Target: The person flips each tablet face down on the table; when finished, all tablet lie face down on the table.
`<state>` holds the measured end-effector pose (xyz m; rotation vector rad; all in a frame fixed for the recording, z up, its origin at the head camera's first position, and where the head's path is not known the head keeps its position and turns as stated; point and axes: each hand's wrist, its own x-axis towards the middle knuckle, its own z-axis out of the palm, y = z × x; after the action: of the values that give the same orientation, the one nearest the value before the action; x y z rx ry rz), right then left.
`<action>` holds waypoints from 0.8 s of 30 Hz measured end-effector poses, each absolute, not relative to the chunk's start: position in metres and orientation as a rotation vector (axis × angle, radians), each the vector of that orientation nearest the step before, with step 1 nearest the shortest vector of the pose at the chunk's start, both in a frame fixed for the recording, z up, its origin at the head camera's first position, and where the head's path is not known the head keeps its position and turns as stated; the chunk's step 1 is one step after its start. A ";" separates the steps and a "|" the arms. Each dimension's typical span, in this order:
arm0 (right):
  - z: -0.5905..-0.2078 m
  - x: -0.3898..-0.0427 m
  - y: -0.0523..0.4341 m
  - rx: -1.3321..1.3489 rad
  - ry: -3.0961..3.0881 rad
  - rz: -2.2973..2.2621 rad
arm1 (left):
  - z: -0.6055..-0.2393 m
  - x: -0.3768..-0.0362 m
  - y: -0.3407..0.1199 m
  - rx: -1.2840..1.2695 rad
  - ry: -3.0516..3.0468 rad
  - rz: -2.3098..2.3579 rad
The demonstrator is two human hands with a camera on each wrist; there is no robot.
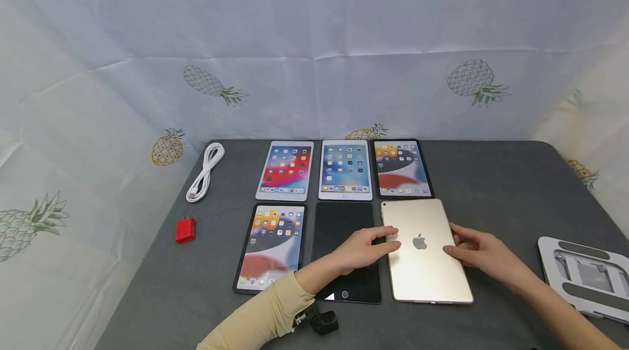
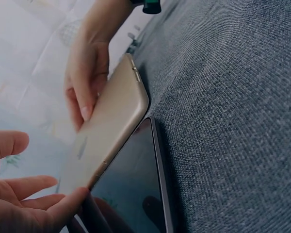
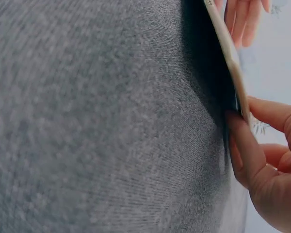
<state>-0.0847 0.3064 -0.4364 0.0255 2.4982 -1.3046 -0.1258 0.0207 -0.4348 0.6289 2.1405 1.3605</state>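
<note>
A gold tablet (image 1: 427,268) lies face down, its Apple logo showing, at the front right of a group of tablets. My right hand (image 1: 484,251) pinches its right edge; in the right wrist view the thumb is on the back and a finger (image 3: 245,141) is under the rim, with that edge raised off the cloth. The left hand (image 1: 361,251) has loosely extended fingers at the tablet's left edge, fingertips touching it. Beneath this hand is a black tablet (image 1: 344,219) with a dark screen, lying close beside the gold one.
Several lit tablets, including a white one (image 1: 345,170), lie face up in the group. A coiled white cable (image 1: 206,170) and a red charger plug (image 1: 185,230) are at the left. On the right sits a folded silver stand (image 1: 585,279). A pineapple-print curtain (image 1: 314,88) hangs behind.
</note>
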 end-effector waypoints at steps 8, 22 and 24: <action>-0.438 -0.085 0.302 -0.116 2.842 -0.937 | -0.437 -0.126 0.020 0.626 2.122 1.372; -0.433 -0.087 0.295 -0.202 2.948 -0.793 | -0.439 -0.127 0.018 0.581 2.041 1.438; -0.432 -0.088 0.294 -0.211 2.949 -0.770 | -0.440 -0.127 0.017 0.569 2.006 1.469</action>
<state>-0.0883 0.2940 -0.4318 -0.2107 2.9489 -0.7704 -0.1270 0.0170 -0.4399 0.5689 2.0063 1.4694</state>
